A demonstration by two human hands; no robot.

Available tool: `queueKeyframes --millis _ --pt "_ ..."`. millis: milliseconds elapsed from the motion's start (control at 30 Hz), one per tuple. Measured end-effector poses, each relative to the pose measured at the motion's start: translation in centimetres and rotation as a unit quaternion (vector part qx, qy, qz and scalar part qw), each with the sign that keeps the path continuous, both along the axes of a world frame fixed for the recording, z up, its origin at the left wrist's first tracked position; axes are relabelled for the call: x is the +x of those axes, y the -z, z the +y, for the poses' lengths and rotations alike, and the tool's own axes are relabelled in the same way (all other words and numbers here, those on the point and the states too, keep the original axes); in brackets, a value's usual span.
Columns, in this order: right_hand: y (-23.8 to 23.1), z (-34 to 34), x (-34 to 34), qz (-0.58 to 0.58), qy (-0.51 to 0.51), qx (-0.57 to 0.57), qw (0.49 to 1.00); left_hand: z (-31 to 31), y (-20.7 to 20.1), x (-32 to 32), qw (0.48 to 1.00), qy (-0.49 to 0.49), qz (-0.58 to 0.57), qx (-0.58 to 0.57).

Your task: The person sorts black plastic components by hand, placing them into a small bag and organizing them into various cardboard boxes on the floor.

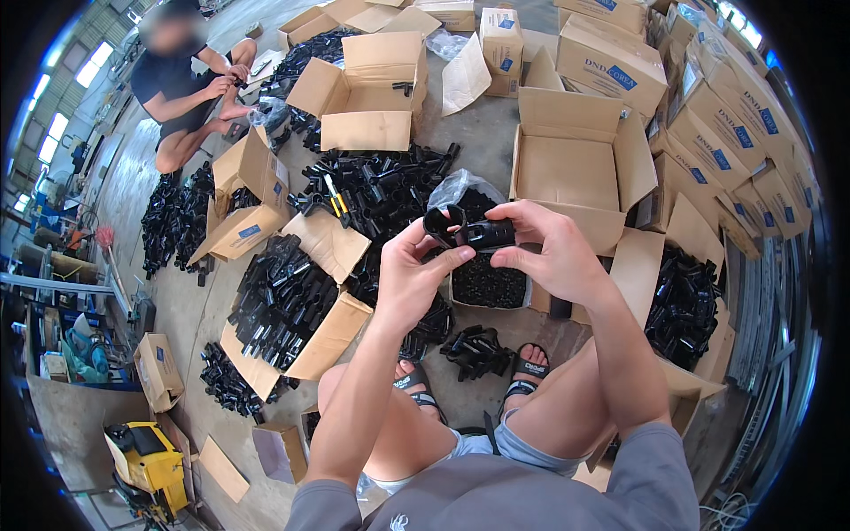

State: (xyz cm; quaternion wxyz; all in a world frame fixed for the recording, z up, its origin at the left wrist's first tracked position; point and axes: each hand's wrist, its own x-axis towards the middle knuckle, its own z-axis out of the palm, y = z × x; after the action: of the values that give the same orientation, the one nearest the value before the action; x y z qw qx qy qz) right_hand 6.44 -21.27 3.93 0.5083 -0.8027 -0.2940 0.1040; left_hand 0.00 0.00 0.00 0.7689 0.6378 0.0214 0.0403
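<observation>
Concrete floor point(487, 137) in a cluttered workshop disappears under heaped black parts and brown cartons. At center, a short black pipe fitting point(490, 234) is held above a box of small black pieces point(489, 288). The seated person's left hand point(414, 265) grips its open, ring-like end; the right hand point(551, 252) pinches its cylindrical end between thumb and fingers.

Work appears to be midway: this fitting is not yet set down, a nearby carton point(329, 341) is heaped with similar parts, and a large loose pile point(381, 190) remains ahead, beside a yellow-handled tool point(336, 203). An open carton point(567, 168) to the right shows its bare cardboard bottom. Farther off, a co-worker point(181, 88) bends over something small and dark, too tiny to identify, while stacked cartons point(611, 66) line the right side.

Hard to make out is whether the held fitting is one part or two joined; fingers hide its middle. Whether the heaped parts are finished cannot be told, and the lens's dark rim cuts off the room's edges.
</observation>
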Motion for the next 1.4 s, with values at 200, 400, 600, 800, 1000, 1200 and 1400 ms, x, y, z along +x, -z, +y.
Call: queueKeyframes --millis 200,400,600,800,1000,1200,1400 --pt "1.4 -0.1 -0.1 0.048 0.023 0.088 0.995 -0.9 -0.4 -0.5 1.000 -0.016 -0.008 0.011" --pt "0.8 -0.3 0.0 0.070 0.008 0.156 0.985 0.6 -2.2 -0.8 0.987 0.121 0.104 -0.004" --pt "0.2 -0.3 -0.1 0.207 -0.051 0.142 0.967 2.9 -3.2 -1.0 0.953 0.238 0.180 -0.054" --pt "1.5 0.7 -0.4 0.136 -0.013 0.011 0.991 0.0 -1.2 -1.0 0.953 0.250 0.095 0.146" --pt "1.5 0.6 0.2 0.207 0.021 0.021 0.978 -1.5 -0.6 -1.1 0.975 0.146 0.154 0.059" --pt "1.6 0.4 -0.1 0.211 0.024 0.036 0.977 -1.5 -0.9 -1.0 0.970 0.164 0.129 0.124" --pt "4.9 1.0 1.4 0.247 0.024 0.158 0.956 0.0 -0.4 -1.5 0.976 0.178 0.122 0.043"
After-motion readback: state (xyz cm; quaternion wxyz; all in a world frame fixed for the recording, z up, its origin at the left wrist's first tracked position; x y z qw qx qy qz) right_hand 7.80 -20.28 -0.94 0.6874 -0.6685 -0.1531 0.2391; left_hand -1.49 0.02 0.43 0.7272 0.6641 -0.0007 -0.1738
